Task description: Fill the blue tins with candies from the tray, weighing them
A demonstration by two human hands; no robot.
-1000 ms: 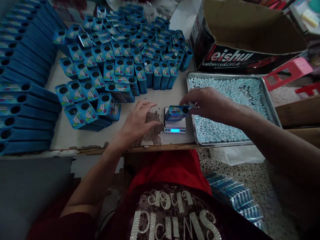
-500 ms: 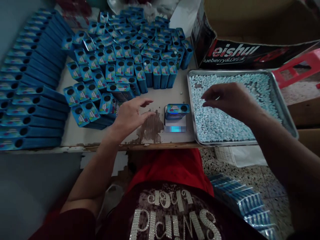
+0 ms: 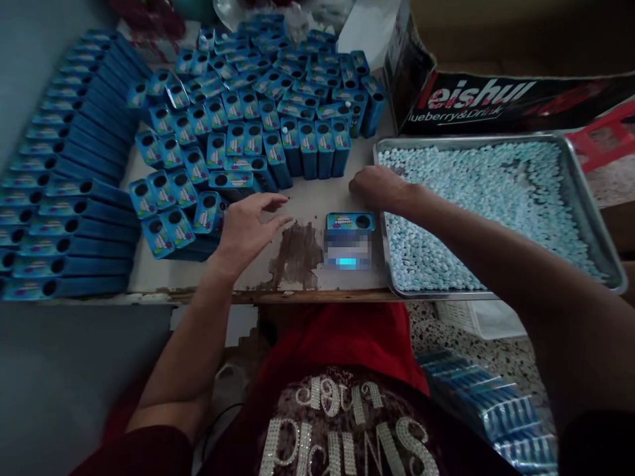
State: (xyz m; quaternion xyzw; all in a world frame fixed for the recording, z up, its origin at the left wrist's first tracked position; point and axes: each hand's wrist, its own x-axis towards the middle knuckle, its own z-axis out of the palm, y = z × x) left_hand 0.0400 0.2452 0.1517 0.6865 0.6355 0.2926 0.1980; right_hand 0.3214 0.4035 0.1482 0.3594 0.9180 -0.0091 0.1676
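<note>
We saw the blue container (image 3: 350,221) standing in the middle of the frame on the small scale (image 3: 347,262), its dark opening up and no hand touching it. Just above and right of it, the right hand (image 3: 380,188) had come down from over the metal tray (image 3: 446,295) to the desk (image 3: 310,195) by the tray's left rim, covering the spot where a loose pellet had lain. Its fingers were curled nearly closed; we could not tell whether they held anything. We judged this a side step to pick up that stray piece, leaving the container undisturbed on the scale. At centre left, the left hand (image 3: 248,228) hung much as before, thumb and fingers well apart, gripping nothing, beside the standing containers (image 3: 317,149). Pale pellets (image 3: 426,261) covered much of the tray at right.
</note>
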